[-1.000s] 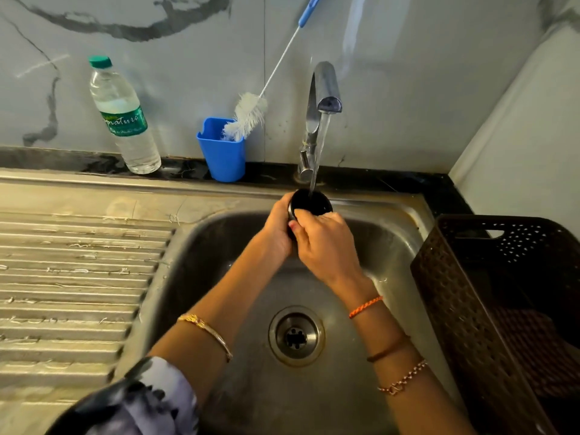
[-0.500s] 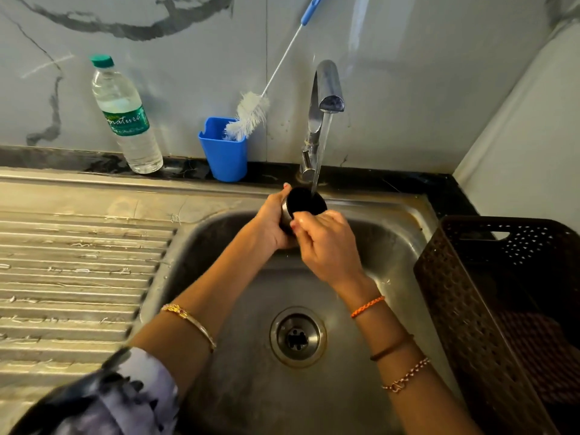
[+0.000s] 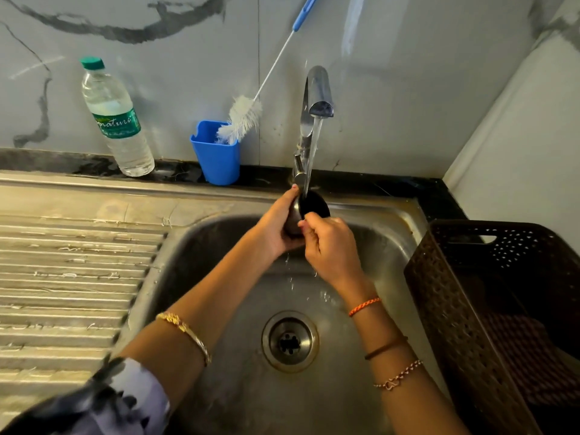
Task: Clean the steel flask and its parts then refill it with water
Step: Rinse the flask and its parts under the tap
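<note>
We held the flask cap (image 3: 309, 208) under the tap (image 3: 318, 95) stream, above the sink (image 3: 389, 246): our left hand (image 3: 276, 229) wrapped its steel side, our right hand (image 3: 329, 246) pinched its near rim, its opening tilted toward us.

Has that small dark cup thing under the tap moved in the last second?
Yes. The cup part has risen slightly toward the tap, from just below the sink's back rim to overlapping it.
</note>
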